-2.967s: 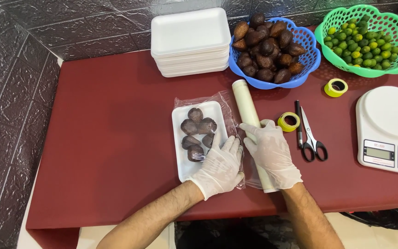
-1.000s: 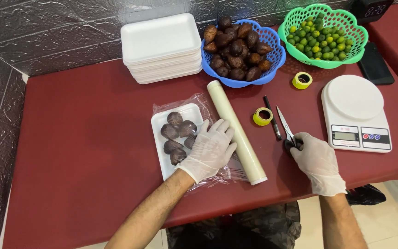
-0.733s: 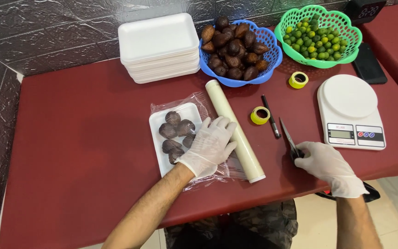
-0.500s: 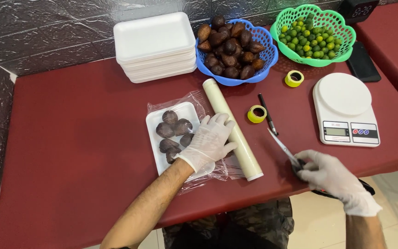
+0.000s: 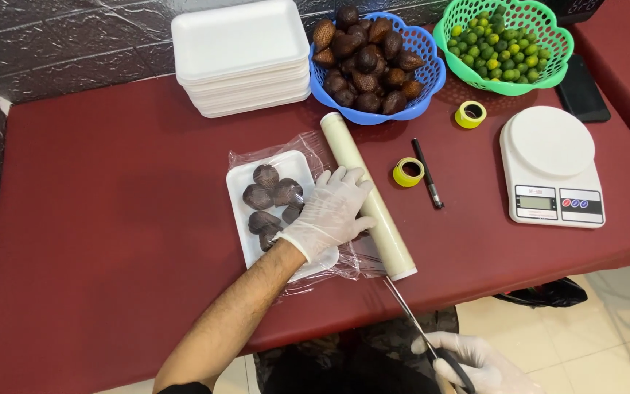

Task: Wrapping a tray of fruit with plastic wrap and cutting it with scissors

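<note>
My gloved left hand [image 5: 329, 211] lies flat on a white foam tray [image 5: 246, 219] of dark brown scaly fruits [image 5: 265, 197], which is covered with clear cling film [image 5: 351, 263]. Its fingers reach the roll of cling film [image 5: 370, 197] lying beside the tray. My gloved right hand [image 5: 475, 365] is below the table's front edge and grips a pair of scissors [image 5: 421, 332]. Their blades point up toward the near end of the roll, where the film stretches from roll to tray.
A stack of white foam trays [image 5: 242, 55] sits at the back, next to a blue basket of brown fruits [image 5: 373, 58] and a green basket of small limes [image 5: 508, 40]. Two yellow tape rolls [image 5: 408, 172], a black pen [image 5: 427, 174], a white scale [image 5: 552, 164] and a black phone [image 5: 581, 91] lie at the right.
My right hand picked up the scissors from the table and carried them down past the front edge, blades now aimed at the roll's near end. My left hand stayed on the tray.
</note>
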